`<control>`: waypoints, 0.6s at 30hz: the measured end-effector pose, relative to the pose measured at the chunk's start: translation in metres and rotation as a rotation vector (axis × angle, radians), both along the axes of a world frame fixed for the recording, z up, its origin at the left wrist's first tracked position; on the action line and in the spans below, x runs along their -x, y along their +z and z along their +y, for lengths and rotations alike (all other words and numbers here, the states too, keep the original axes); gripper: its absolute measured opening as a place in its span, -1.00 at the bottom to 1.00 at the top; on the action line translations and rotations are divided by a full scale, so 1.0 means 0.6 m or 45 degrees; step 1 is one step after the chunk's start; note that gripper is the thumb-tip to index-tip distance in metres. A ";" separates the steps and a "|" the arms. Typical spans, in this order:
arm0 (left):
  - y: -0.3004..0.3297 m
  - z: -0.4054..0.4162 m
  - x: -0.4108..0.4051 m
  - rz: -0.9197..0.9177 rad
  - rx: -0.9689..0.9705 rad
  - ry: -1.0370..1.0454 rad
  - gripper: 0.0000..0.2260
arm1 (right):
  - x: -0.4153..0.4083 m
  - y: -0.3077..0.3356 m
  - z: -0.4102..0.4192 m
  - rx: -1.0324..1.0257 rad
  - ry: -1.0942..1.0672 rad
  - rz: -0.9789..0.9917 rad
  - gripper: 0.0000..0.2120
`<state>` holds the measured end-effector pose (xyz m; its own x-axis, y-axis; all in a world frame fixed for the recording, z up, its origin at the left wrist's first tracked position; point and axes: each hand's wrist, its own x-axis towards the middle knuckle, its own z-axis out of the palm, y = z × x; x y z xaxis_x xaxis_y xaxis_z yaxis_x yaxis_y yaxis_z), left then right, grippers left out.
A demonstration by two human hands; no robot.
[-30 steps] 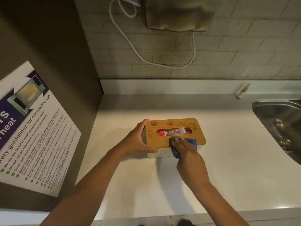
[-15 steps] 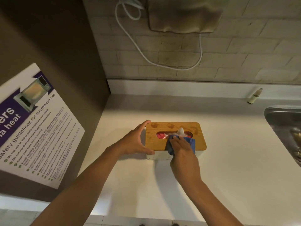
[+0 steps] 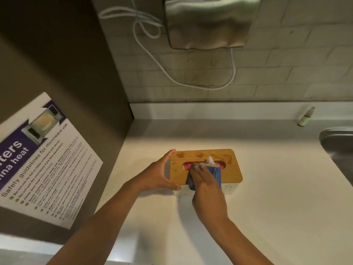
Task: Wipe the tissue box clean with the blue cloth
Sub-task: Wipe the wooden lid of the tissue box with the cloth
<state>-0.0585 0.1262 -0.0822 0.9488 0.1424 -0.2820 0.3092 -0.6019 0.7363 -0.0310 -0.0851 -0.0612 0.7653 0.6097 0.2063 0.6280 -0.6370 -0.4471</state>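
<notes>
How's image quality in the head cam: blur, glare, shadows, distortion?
Head view: slight motion blur on the poster text and the cable; soft glare on the metal dispenser; wide-angle bending of the counter edges; light comes from above, leaving a faint shadow beneath the right hand and a dark corner. Tissue box, blue cloth and left hand read clearly.

Shared kitchenette: sink (image 3: 338, 148), microwave-safety poster (image 3: 44, 159).
</notes>
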 end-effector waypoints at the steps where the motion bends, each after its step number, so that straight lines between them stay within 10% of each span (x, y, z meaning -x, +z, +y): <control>1: 0.000 0.002 0.000 -0.004 0.006 -0.007 0.16 | 0.008 0.002 0.007 -0.005 0.020 0.014 -0.43; 18: -0.036 0.017 -0.001 -0.130 0.018 0.010 0.18 | 0.056 -0.012 0.023 0.038 -0.132 0.028 -0.36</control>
<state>-0.0580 0.1362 -0.1036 0.9715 0.1467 -0.1860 0.2369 -0.5889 0.7727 -0.0646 -0.0711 -0.0681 0.8289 0.5323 0.1721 0.5481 -0.7114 -0.4399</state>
